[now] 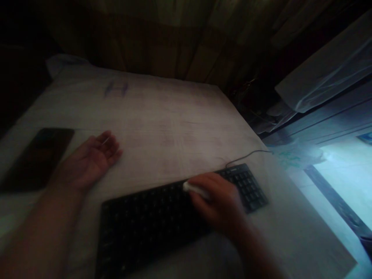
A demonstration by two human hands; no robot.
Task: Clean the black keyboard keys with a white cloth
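Note:
A black keyboard lies at a slant across the front of the table. Over its right half is my right hand, closed on a small white wad that looks like folded cloth or tissue. The wad is at the upper rows of keys; blur hides whether it touches them. My left hand rests palm up to the left of the keyboard, its fingers loosely curled. A thin pale line crosses those fingers, too small to make out. Beside that wrist lies a dark flat rectangular object.
A pale cloth or sheet covers the table, with a purple mark near the far left. The keyboard's cable runs off to the right, near a clear plastic bag. Brown curtains hang behind the table.

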